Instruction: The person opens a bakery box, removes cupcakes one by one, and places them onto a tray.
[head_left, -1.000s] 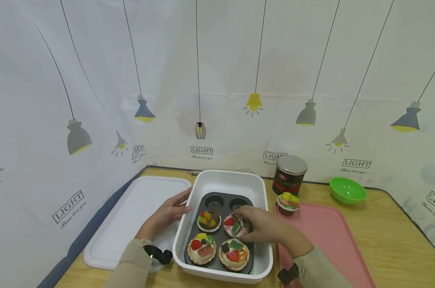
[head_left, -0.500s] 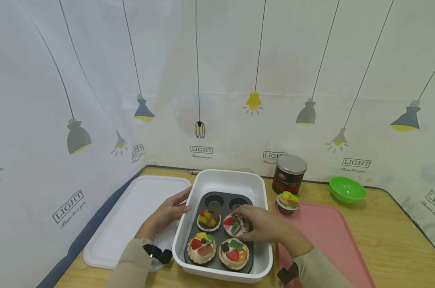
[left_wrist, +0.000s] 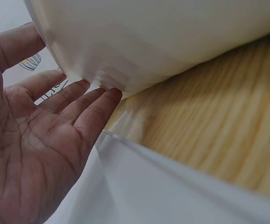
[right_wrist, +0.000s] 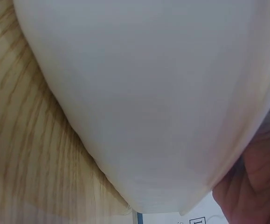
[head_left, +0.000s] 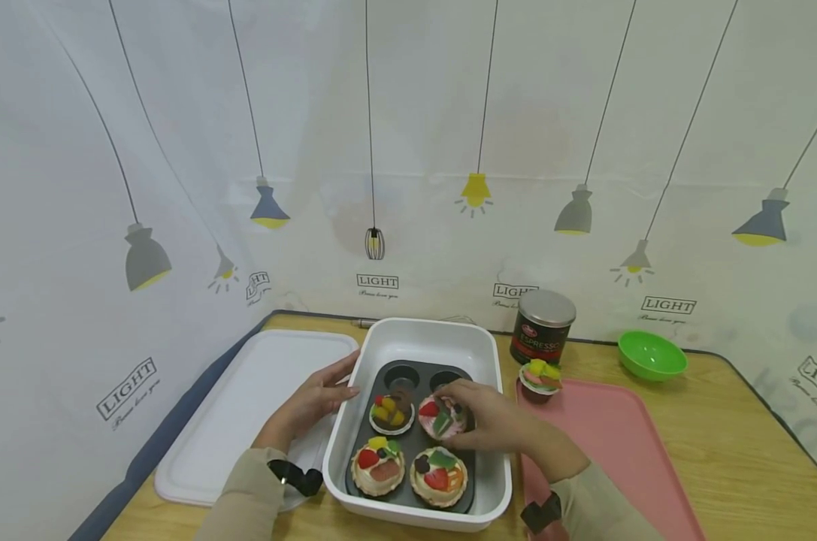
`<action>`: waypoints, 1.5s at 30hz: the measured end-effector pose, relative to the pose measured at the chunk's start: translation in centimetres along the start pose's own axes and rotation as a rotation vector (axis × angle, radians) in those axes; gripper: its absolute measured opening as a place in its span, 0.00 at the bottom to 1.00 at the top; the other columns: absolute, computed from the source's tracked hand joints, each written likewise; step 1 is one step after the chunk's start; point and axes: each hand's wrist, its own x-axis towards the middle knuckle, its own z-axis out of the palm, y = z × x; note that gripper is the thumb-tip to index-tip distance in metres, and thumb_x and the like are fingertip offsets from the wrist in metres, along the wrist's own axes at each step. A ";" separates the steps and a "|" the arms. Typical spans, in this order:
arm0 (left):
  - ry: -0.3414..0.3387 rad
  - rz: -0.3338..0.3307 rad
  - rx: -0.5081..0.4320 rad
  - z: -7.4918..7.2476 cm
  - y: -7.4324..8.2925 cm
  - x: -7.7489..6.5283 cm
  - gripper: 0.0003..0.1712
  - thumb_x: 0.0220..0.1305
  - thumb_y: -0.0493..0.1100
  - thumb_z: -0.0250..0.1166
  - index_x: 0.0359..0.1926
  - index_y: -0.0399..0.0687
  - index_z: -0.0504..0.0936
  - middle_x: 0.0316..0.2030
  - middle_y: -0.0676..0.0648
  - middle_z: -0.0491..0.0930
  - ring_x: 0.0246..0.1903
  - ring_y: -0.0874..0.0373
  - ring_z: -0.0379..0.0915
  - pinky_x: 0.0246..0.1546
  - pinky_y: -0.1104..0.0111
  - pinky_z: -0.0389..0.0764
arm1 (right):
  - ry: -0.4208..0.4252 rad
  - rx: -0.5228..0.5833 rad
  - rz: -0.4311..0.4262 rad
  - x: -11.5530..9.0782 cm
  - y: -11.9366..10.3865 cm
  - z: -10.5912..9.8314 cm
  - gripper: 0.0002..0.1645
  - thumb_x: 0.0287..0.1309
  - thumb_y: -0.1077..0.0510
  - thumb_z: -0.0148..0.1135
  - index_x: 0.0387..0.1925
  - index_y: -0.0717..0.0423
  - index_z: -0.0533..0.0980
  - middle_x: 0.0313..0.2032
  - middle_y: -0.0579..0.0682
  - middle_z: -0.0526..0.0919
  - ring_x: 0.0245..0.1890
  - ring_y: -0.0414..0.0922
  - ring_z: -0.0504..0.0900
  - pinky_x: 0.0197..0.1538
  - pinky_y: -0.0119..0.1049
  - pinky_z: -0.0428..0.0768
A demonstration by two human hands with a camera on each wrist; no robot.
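A dark muffin pan [head_left: 411, 443] lies inside a deep white plastic basin [head_left: 430, 334]. My right hand [head_left: 506, 424] reaches over the basin's right rim and pinches a pink-topped cupcake [head_left: 440, 421] with strawberry and green pieces, seated in the pan's middle row. Beside it sits a chocolate cupcake [head_left: 391, 415] with yellow fruit. Two cream-topped fruit tarts, one on the left [head_left: 378, 467] and one on the right [head_left: 439, 479], fill the near row. My left hand [left_wrist: 46, 121] touches the basin's left outer wall with extended fingertips, thumb at the rim.
A white tray [head_left: 225, 428] lies left of the basin, and a pink tray [head_left: 611, 443] lies to the right. Another fruit-topped cupcake [head_left: 540, 380] stands at the pink tray's far corner. Behind it is an espresso tin [head_left: 542, 327]; a green bowl [head_left: 652, 356] sits farther right.
The pink-topped cupcake shifts very slightly under my right fingers. My left hand keeps its place on the basin.
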 end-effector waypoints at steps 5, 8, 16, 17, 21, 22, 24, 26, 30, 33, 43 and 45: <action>-0.002 0.002 0.000 0.0 0.0 0.1 0.45 0.62 0.44 0.69 0.77 0.66 0.60 0.77 0.54 0.55 0.76 0.45 0.49 0.67 0.48 0.66 | 0.028 -0.005 -0.045 -0.1 0.1 -0.3 0.38 0.50 0.46 0.78 0.62 0.50 0.75 0.55 0.42 0.79 0.53 0.37 0.78 0.57 0.41 0.80; -0.007 0.005 -0.001 0.0 0.0 0.1 0.46 0.62 0.44 0.69 0.77 0.66 0.60 0.77 0.54 0.55 0.76 0.46 0.49 0.67 0.48 0.66 | 0.037 -0.003 -0.054 -0.2 -0.1 -0.6 0.38 0.50 0.45 0.78 0.62 0.49 0.75 0.55 0.40 0.79 0.52 0.37 0.78 0.57 0.40 0.80; -0.004 0.008 0.004 0.0 -0.2 0.1 0.45 0.62 0.44 0.69 0.77 0.66 0.60 0.77 0.54 0.55 0.76 0.45 0.49 0.66 0.49 0.68 | 0.113 0.023 -0.058 -1.0 -0.4 -2.2 0.37 0.50 0.47 0.79 0.61 0.47 0.75 0.53 0.38 0.79 0.52 0.37 0.78 0.56 0.42 0.81; -0.002 0.005 0.003 0.0 -0.3 0.1 0.45 0.62 0.44 0.69 0.77 0.66 0.60 0.77 0.54 0.55 0.76 0.46 0.49 0.67 0.49 0.68 | 0.127 0.012 -0.062 -1.1 -0.3 -2.4 0.37 0.50 0.46 0.79 0.61 0.47 0.75 0.53 0.38 0.80 0.51 0.37 0.78 0.55 0.42 0.81; 0.003 0.008 0.014 0.2 -0.2 0.0 0.45 0.63 0.44 0.68 0.77 0.66 0.60 0.77 0.54 0.55 0.76 0.45 0.48 0.68 0.46 0.64 | 0.160 0.000 -0.057 -1.9 0.1 -3.1 0.38 0.49 0.45 0.79 0.61 0.47 0.75 0.52 0.38 0.80 0.52 0.38 0.79 0.55 0.43 0.82; 0.005 0.007 0.017 0.2 -0.2 0.0 0.44 0.63 0.44 0.68 0.77 0.67 0.60 0.77 0.54 0.55 0.76 0.45 0.48 0.68 0.45 0.63 | 0.164 0.006 -0.048 -2.1 0.2 -3.3 0.38 0.49 0.45 0.79 0.61 0.47 0.75 0.52 0.37 0.80 0.52 0.38 0.79 0.55 0.43 0.82; 0.002 0.011 0.023 0.2 -0.1 -0.1 0.44 0.64 0.44 0.67 0.77 0.67 0.60 0.77 0.54 0.55 0.76 0.45 0.48 0.69 0.45 0.62 | 0.168 0.024 -0.029 -2.5 0.4 -3.8 0.38 0.49 0.46 0.79 0.61 0.46 0.74 0.51 0.37 0.80 0.52 0.39 0.79 0.55 0.43 0.82; -0.004 0.017 0.022 0.3 0.0 -0.1 0.44 0.65 0.43 0.66 0.78 0.67 0.59 0.77 0.54 0.54 0.76 0.45 0.48 0.69 0.45 0.63 | 0.176 0.038 -0.018 -3.0 0.6 -4.3 0.38 0.50 0.46 0.79 0.61 0.47 0.74 0.51 0.37 0.80 0.52 0.39 0.80 0.55 0.43 0.83; -0.010 0.021 0.018 0.2 0.0 -0.1 0.44 0.65 0.42 0.66 0.78 0.67 0.59 0.77 0.54 0.55 0.76 0.46 0.49 0.67 0.47 0.66 | 0.204 0.055 -0.025 -3.7 1.4 -5.0 0.37 0.51 0.47 0.79 0.61 0.49 0.74 0.49 0.38 0.81 0.48 0.38 0.81 0.51 0.39 0.84; -0.014 0.026 0.022 0.2 0.0 -0.1 0.44 0.65 0.42 0.66 0.78 0.66 0.58 0.77 0.54 0.54 0.76 0.45 0.49 0.66 0.48 0.68 | 0.241 0.077 -0.041 -4.2 1.9 -5.3 0.36 0.51 0.48 0.79 0.60 0.51 0.75 0.47 0.41 0.82 0.40 0.39 0.81 0.40 0.37 0.84; -0.030 0.041 0.018 0.1 -0.1 0.0 0.43 0.66 0.42 0.65 0.78 0.65 0.58 0.77 0.53 0.54 0.76 0.45 0.49 0.65 0.48 0.70 | 0.308 0.075 0.058 -6.4 3.4 -6.9 0.38 0.50 0.49 0.79 0.61 0.52 0.74 0.53 0.50 0.81 0.46 0.44 0.83 0.47 0.39 0.86; -0.036 0.044 0.020 0.0 -0.1 0.1 0.43 0.66 0.42 0.65 0.78 0.65 0.58 0.78 0.53 0.54 0.76 0.45 0.48 0.65 0.47 0.70 | 0.313 0.085 0.080 -7.1 3.7 -7.3 0.39 0.50 0.50 0.80 0.62 0.54 0.74 0.54 0.52 0.80 0.47 0.46 0.82 0.48 0.40 0.85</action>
